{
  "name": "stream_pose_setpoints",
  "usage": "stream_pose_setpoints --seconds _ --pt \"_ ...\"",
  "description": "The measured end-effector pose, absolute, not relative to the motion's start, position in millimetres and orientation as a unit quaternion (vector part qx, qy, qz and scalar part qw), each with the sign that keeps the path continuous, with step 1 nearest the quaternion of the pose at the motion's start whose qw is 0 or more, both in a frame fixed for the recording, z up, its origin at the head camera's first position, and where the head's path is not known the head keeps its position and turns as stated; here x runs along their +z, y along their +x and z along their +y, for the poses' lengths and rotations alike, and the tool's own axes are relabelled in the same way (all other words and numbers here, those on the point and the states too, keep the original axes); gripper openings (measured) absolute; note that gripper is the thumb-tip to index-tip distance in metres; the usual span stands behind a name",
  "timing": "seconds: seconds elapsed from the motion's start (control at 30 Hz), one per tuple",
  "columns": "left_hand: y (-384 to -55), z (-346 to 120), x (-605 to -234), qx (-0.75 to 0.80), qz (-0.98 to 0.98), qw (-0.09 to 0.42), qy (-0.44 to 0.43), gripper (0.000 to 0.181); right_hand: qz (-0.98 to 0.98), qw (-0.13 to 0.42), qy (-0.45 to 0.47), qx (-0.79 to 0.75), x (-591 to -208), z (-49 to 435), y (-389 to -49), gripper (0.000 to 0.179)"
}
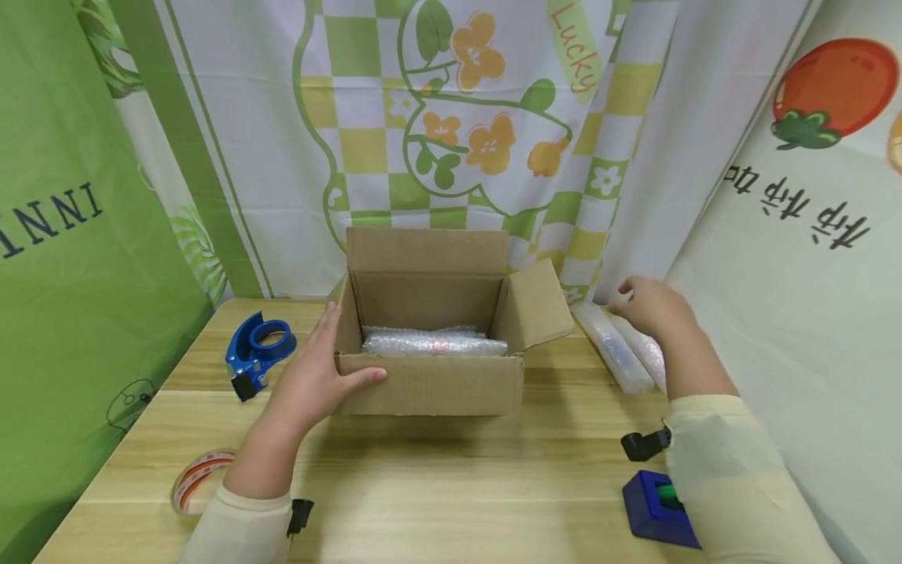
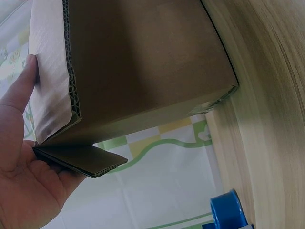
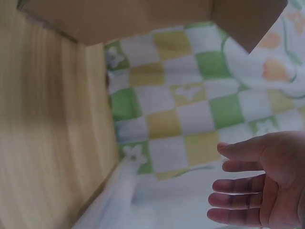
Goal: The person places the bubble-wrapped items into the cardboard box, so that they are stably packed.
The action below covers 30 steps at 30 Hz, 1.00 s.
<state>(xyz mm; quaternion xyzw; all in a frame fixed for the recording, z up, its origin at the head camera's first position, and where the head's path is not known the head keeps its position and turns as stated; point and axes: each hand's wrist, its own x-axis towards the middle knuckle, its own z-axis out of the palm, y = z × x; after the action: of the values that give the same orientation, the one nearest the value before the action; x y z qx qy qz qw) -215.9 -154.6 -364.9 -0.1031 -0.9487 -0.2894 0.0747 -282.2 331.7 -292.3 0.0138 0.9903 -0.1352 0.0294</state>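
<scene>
An open cardboard box (image 1: 430,384) stands on the table with its flaps spread outward. Inside it lie bubble-wrapped packages (image 1: 437,343). My left hand (image 1: 310,376) grips the box's near left corner, thumb over the front flap and fingers along the left side flap (image 2: 90,160). To the right, my right hand (image 1: 655,309) is raised over two more bubble-wrapped packages (image 1: 613,348), holding nothing. In the right wrist view its fingers (image 3: 238,200) are spread, slightly bent, with air around them.
A blue tape dispenser (image 1: 257,352) lies left of the box. A roll of tape (image 1: 200,482) is partly behind the left forearm. Beside the right sleeve stands a dark blue box-shaped holder (image 1: 651,509) with something green in it. Printed curtains (image 1: 275,157) enclose the table.
</scene>
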Motion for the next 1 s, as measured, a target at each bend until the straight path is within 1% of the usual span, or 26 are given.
stream_pose_setpoints --seconds 0.07,0.33,0.43,0.6,0.77,0.83,1.0 --pt "-216.0 -154.5 -365.0 -0.290 -0.949 0.073 -0.102 0.126 0.991 0.037 0.017 -0.128 -301.3 338.8 -284.7 0.060" --pt "-215.9 -154.5 -364.8 -0.290 -0.949 0.073 -0.102 0.125 0.986 0.101 0.037 -0.124 -332.0 355.7 -289.6 0.070" --pt "-216.1 -154.6 -365.2 -0.292 -0.948 0.074 -0.102 0.125 0.986 0.114 0.038 -0.114 -344.0 360.4 -291.3 0.070" --pt "-216.0 -155.1 -365.9 -0.291 -0.949 0.072 -0.100 0.125 0.985 0.125 0.038 -0.113 -364.2 368.0 -294.6 0.064" --pt "-216.4 -155.2 -365.9 -0.290 -0.949 0.070 -0.099 0.126 0.982 0.143 0.040 -0.114 -378.5 372.1 -295.2 0.065" --pt "-216.6 -155.4 -365.8 -0.289 -0.950 0.071 -0.099 0.126 0.982 0.145 0.040 -0.112 -382.6 374.0 -296.6 0.063" --pt "-216.7 -156.0 -365.5 -0.288 -0.950 0.073 -0.098 0.126 0.983 0.137 0.044 -0.110 -387.6 378.1 -300.1 0.049"
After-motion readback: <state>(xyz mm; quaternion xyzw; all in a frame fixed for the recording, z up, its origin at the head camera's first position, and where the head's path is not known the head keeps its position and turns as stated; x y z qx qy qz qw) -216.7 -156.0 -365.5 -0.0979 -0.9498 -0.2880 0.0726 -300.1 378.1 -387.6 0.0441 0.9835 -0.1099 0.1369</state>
